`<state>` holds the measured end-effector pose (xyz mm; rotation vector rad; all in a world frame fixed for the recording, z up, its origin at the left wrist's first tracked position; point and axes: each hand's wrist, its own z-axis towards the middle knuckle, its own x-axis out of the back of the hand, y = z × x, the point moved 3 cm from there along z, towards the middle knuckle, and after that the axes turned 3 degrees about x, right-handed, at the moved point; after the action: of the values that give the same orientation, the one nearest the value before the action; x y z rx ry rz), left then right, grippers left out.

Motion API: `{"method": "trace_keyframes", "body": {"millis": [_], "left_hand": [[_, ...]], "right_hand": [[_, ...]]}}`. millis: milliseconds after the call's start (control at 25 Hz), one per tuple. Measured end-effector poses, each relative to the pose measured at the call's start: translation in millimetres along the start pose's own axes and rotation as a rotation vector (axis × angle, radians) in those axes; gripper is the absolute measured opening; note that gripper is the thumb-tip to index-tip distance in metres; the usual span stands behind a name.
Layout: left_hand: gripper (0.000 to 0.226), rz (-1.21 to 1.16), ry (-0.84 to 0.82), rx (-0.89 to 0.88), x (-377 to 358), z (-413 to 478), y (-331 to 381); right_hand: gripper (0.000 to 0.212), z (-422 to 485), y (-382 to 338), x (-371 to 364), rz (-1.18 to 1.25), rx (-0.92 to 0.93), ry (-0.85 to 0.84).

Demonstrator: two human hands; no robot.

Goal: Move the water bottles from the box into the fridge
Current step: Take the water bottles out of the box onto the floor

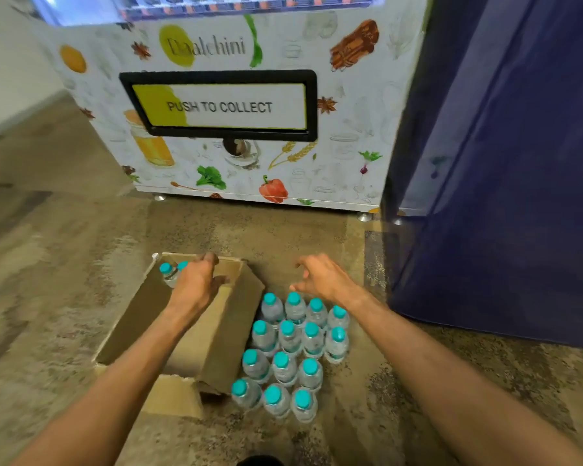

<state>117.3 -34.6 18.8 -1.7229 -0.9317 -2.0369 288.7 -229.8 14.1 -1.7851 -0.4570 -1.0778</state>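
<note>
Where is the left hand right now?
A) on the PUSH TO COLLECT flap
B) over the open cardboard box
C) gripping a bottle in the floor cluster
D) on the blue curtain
B: the left hand reaches over the cardboard box, beside the two teal-capped bottles standing in it.

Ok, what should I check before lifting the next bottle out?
1. Bottles left in the cardboard box: ok, two teal-capped bottles show at its far left corner.
2. Left grip holding a bottle: cannot tell, it is blurred at the box's far rim.
3. Right grip free: ok, open, holding nothing.
4. Floor bottles upright: ok, standing clustered right of the box.
5. Vending machine open for loading: cannot tell, only its lower front with the collect flap shows.
</note>
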Motion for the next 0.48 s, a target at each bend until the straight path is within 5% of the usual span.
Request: {"method": "trace_keyframes", "body": {"millis": [160,480], "left_hand": [[0.038,0.002,-0.036,0.201,10.5,10.4,-91.0],[0.049,0.023,-0.086,0.278,-42.8,59.7,-189.7]], "right_hand": [[0.048,42.8,-52.5,-32.3,-0.035,0.085,-0.029],[0.035,147.5,-113.3,-121.9,-0.130,0.174,-0.030]]}}
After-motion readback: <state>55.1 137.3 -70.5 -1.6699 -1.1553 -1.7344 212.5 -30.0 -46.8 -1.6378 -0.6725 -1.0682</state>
